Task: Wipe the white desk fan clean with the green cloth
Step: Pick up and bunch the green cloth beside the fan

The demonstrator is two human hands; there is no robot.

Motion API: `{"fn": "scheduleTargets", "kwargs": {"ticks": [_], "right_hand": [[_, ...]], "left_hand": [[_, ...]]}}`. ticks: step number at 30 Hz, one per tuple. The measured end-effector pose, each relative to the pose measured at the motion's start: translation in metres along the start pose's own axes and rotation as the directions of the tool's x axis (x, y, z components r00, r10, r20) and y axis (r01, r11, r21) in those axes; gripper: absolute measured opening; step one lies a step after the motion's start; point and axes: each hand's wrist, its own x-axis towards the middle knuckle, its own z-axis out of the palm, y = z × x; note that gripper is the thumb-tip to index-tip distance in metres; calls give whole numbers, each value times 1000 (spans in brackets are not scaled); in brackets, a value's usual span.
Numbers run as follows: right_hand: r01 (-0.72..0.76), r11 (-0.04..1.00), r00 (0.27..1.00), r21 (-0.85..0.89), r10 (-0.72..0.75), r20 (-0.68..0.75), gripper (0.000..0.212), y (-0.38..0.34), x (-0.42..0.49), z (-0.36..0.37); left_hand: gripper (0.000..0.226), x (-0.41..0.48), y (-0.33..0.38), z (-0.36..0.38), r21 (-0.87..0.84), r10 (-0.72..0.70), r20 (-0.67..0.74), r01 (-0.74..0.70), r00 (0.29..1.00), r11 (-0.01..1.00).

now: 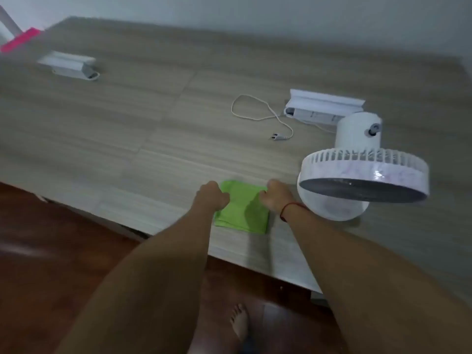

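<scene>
**Cloth gripped at both edges, fan untouched beside it**

The table [153, 118] is seen as a wide wood-grain top, its near edge running just below the hands. On it, at the right, the fan [362, 172] is set on its round base, near that edge. Its ring is tipped, so the open face is turned down and toward the wearer, while the motor housing rises behind; the axis through the ring is thus judged to run from low-front to high-back. The cord [258, 113] is left loose and unplugged behind it.

The cloth [242, 208] is laid folded and flat just left of the fan base, its longer side running roughly away from the table edge. It is pinched at its left edge by the left hand [212, 196], closed in a fist, and at its right edge by the right hand [277, 196], fingers curled onto the fabric.

Some risks can be foreseen. The fan could be nudged off the near edge if pressed hard while unsteadied (the tipped head looks top-heavy). The cloth could snag in the grille slots, and the cord could be dragged.
</scene>
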Motion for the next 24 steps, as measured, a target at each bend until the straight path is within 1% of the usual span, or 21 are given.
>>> {"fn": "scheduleTargets", "kwargs": {"ticks": [1, 3, 4, 6, 8, 10, 11, 12, 13, 15, 17, 18, 20, 21, 23, 24], "right_hand": [[-29, 1000, 999, -3, 29, 35, 33, 5, 7, 10], [-69, 997, 995, 28, 66, 79, 33, 15, 17, 28], [-86, 995, 993, 49, 82, 79, 33, 20, 21, 36], [-146, 982, 989, 116, 144, 26, 30, 25, 27, 47], [-219, 945, 969, 242, 239, -58, 30, 23, 34, 49], [-272, 892, 946, 361, 317, -72, 37, 21, 39, 51], [-290, 877, 941, 383, 335, -55, 42, 21, 41, 54], [-297, 878, 943, 374, 331, -29, 45, 19, 41, 56], [-296, 888, 949, 351, 315, 3, 46, 18, 41, 59], [-280, 923, 960, 263, 275, 54, 48, 17, 41, 66], [-232, 955, 973, 185, 226, 54, 48, 13, 40, 68], [-204, 961, 979, 188, 199, 45, 44, 10, 38, 67], [-156, 952, 987, 264, 158, 15, 38, 3, 36, 65], [-157, 928, 986, 337, 166, 5, 37, 0, 37, 65], [-211, 856, 975, 471, 219, 39, 41, -1, 40, 67], [-234, 831, 970, 504, 236, 61, 45, 0, 40, 67]], "left_hand": [[58, 4, -2, 6, 4, -12, 25, 12, 1000, 1000], [55, 15, -8, 21, -9, -27, 28, 27, 999, 1000], [54, 18, -10, 27, -19, -24, 16, 24, 1000, 1000], [56, 26, -11, 37, -41, -29, -21, 28, 999, 999], [62, 33, -10, 39, -92, -45, -69, 38, 997, 995], [69, 38, -8, 43, -201, -91, -41, 81, 995, 976], [72, 40, -8, 46, -248, -117, -16, 109, 993, 962], [74, 41, -7, 48, -266, -130, 9, 128, 991, 955], [73, 43, -6, 50, -247, -127, 35, 132, 991, 960], [65, 45, -4, 52, -161, -98, 61, 107, 993, 981], [57, 46, -2, 51, -128, -79, 50, 85, 996, 988], [56, 45, -1, 50, -130, -75, 42, 80, 996, 988], [57, 43, 2, 49, -154, -68, 28, 72, 997, 985], [57, 42, 2, 48, -186, -63, 25, 67, 998, 980], [53, 40, 1, 47, -273, -57, 28, 63, 998, 960], [51, 38, -1, 46, -313, -47, 28, 53, 998, 948]]}}
